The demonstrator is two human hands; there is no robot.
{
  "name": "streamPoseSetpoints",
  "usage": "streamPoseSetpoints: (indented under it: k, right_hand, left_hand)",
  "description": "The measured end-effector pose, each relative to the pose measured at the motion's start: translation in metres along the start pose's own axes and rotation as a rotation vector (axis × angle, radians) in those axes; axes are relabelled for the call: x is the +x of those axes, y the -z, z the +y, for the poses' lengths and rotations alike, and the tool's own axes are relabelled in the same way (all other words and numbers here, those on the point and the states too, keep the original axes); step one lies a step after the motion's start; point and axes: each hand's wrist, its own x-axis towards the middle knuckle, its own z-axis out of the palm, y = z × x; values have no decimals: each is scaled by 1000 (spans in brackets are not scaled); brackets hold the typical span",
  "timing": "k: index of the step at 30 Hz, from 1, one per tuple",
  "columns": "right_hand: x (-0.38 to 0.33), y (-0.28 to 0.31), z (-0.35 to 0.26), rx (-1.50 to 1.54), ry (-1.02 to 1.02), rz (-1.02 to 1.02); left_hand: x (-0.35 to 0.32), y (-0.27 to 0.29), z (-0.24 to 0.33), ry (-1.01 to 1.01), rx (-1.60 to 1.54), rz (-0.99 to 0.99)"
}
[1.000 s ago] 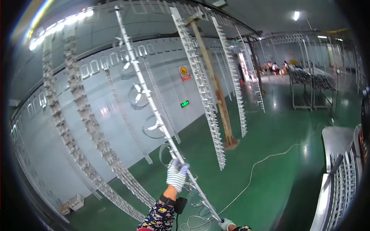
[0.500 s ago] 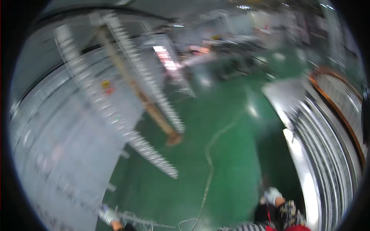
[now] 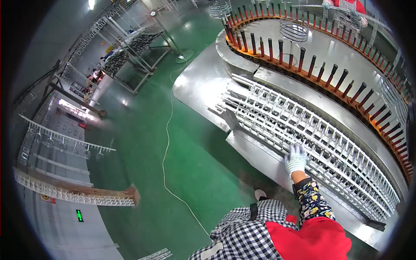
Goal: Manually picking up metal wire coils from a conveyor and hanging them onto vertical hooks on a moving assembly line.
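My right hand [image 3: 296,159], in a white knit glove, lies on the near side of a stack of long white rods with small prongs [image 3: 318,130]. Its fingers look stretched out and touch the rods; the fingertips partly blend in with them. A dark metal strip [image 3: 260,138] runs along the stack's near edge, beside the hand. The rods lie on a shiny metal table [image 3: 197,82]. My left hand is out of view. At the lower edge, the ends of several pale rods [image 3: 158,255] show; what supports them is hidden.
Behind the stack curves an orange rail [image 3: 299,77] with upright dark-tipped pegs and wire coils [image 3: 294,30]. Another person's gloved hands [image 3: 326,4] are at the far right. A cable [image 3: 167,143] crosses the green floor. Pronged bars [image 3: 73,193] jut out at left; a loaded cart [image 3: 130,50] stands farther off.
My view has swung right, toward the metal table. My right hand, earlier low beside the table, now rests on the rods. My left hand has gone out of view.
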Motion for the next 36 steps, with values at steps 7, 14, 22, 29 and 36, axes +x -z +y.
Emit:
streamPoseSetpoints:
  k: [7,14,22,29,36]
  right_hand:
    - [-12,-14,-5,-113,-31,-28]
    - [-12,-7,-37,21,-289,68]
    - [-57,16,-144,7,-841,-175]
    - [-32,-13,-118,820,-1210,184]
    - [11,33,-17,2020,-758,1502]
  left_hand:
    - [290,-186,321,-702,550,-119]
    - [473,-340,455,-1052,894,-396]
    - [540,-460,502,-1438,1161,-655]
    - [581,-416,549,-1648,1123,-744]
    - [487,-339,663,-1906,827,-841]
